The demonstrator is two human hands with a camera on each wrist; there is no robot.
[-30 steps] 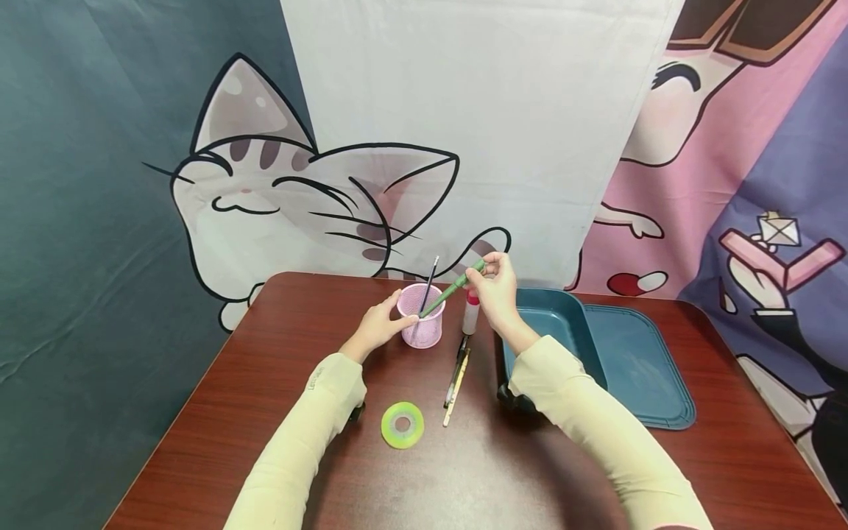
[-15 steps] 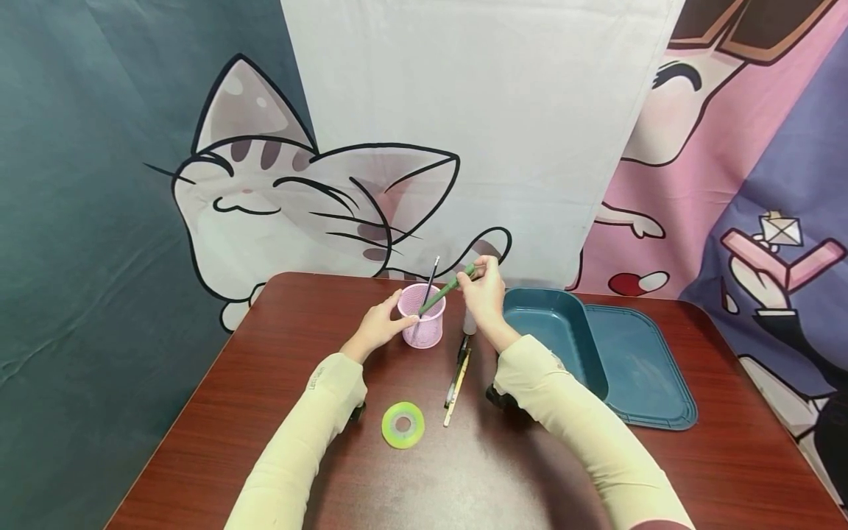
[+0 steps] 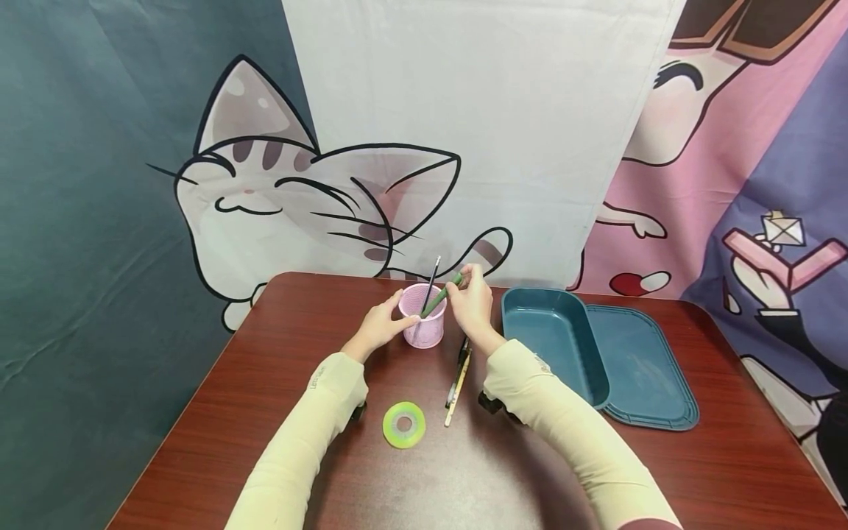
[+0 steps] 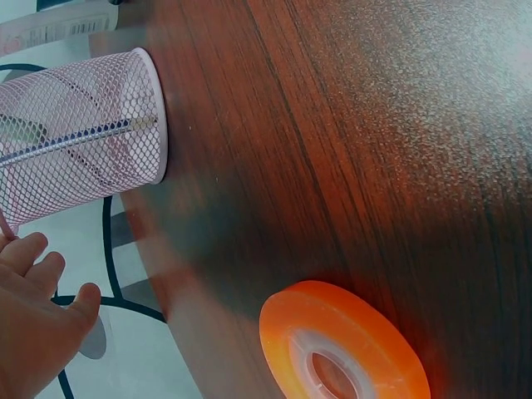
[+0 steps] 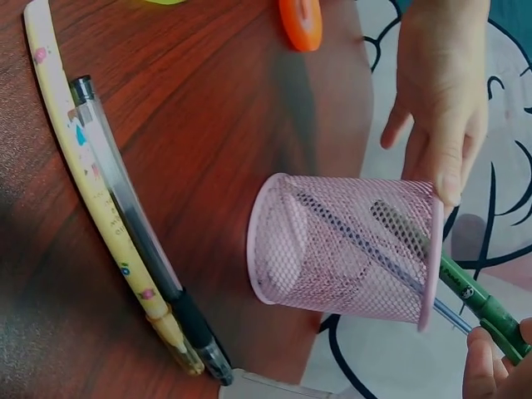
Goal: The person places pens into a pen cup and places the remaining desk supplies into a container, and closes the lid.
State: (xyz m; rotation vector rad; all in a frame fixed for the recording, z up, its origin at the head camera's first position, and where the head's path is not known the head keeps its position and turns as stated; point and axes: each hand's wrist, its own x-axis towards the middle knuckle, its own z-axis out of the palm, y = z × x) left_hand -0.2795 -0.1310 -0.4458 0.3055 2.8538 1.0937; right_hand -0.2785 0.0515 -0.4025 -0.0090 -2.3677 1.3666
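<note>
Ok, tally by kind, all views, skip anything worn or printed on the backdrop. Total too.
4 pens/pencils: green pen, dark pencil, yellow pen, clear pen
2 tape rolls: green roll, orange roll (wrist views only)
1 cup
1 tube, partly hidden
1 box
1 lid
Total: 10

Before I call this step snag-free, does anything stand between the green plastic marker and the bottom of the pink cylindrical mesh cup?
Nothing visible: the marker has its lower end inside the cup. A slim dark pencil leans alongside; whether they touch is unclear.
</note>
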